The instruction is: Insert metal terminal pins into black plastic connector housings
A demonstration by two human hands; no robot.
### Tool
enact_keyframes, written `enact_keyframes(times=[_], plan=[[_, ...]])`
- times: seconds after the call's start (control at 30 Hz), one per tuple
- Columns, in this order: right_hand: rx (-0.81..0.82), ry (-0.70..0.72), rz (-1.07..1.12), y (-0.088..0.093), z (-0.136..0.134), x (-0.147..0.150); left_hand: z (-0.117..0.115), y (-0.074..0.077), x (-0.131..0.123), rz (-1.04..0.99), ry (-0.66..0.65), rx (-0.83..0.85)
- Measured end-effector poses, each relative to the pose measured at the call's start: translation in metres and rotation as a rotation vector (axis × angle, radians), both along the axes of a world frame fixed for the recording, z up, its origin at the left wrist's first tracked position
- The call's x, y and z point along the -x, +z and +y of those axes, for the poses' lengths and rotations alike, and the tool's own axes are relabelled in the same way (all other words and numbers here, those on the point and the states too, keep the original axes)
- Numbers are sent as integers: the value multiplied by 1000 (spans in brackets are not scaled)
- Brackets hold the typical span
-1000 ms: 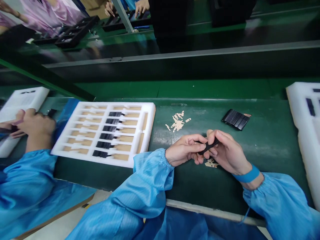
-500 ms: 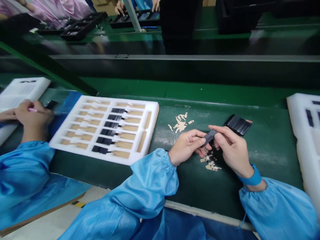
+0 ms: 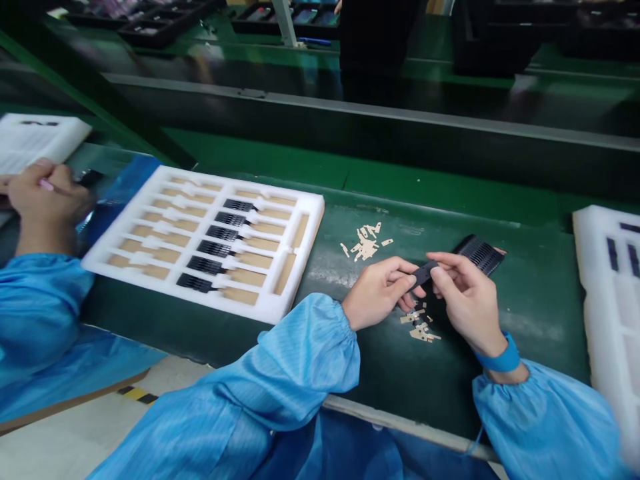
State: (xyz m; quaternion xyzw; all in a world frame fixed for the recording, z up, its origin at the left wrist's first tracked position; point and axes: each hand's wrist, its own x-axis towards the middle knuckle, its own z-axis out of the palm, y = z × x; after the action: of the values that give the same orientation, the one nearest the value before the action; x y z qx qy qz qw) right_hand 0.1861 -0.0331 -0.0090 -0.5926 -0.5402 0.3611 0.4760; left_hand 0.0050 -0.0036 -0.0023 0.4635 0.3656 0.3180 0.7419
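Note:
My left hand [image 3: 381, 292] and my right hand [image 3: 463, 300] meet over the green belt [image 3: 530, 293], both pinching one small flat black part [image 3: 425, 272] between thumb and fingers. Just under them lies a small heap of tan paper tabs [image 3: 421, 328]. A second heap of tan tabs [image 3: 367, 244] lies a little farther off. A stack of black ribbed parts [image 3: 481, 253] rests on the belt just beyond my right hand. To the left sits a white foam tray [image 3: 305, 220] with several black parts in its slots.
A co-worker's hand [image 3: 45, 200] in a blue sleeve holds a pink pen at the far left, by another white foam tray [image 3: 30, 137]. A third white foam tray [image 3: 607, 300] lies at the right edge. Black trays [image 3: 160, 17] stand on the far line.
My hands have lifted the black part a little and turned it flatter. The view has tilted down, so the trays and belt sit higher and the far workers have left the frame.

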Motion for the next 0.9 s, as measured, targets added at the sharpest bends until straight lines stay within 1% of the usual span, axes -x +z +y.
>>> enact_keyframes(times=[0.13, 0.2, 0.3, 0.37, 0.47, 0.5, 0.53, 0.6, 0.67, 0.7, 0.73, 0.77, 0.83, 0.9], plan=[[-8, -7, -66, -4, 0, -1, 0, -2, -1, 21, -14, -14], [15, 6, -49, -5, 1, -1, 0, -3, -1, 45, -6, -2], [108, 51, 28, -1, 3, 0, 1, -4, -1, 101, 8, 2], [185, 107, 93, 5, 3, 1, 2, -4, 0, 136, 0, -1], [323, 212, 229, 11, 4, 1, 3, -5, 0, 177, -8, -3], [345, 208, 285, 12, 5, 0, 4, -5, 0, 182, 1, 1], [335, 167, 347, 11, 6, -2, 5, -6, 0, 178, 14, 7], [232, 23, 462, 10, 10, -7, 6, -8, -1, 155, 44, 23], [128, -113, 472, 8, 13, -12, 7, -10, -2, 135, 57, 28], [104, -158, 408, 7, 14, -15, 7, -11, -2, 132, 59, 24], [90, -192, 294, 8, 14, -18, 7, -12, -2, 130, 59, 18], [72, -224, 135, 8, 14, -21, 8, -13, -2, 126, 59, 12], [-18, -271, -276, 10, 13, -29, 8, -13, -2, 119, 58, 7], [-107, -256, -677, 10, 12, -37, 8, -12, -2, 116, 55, 8]])
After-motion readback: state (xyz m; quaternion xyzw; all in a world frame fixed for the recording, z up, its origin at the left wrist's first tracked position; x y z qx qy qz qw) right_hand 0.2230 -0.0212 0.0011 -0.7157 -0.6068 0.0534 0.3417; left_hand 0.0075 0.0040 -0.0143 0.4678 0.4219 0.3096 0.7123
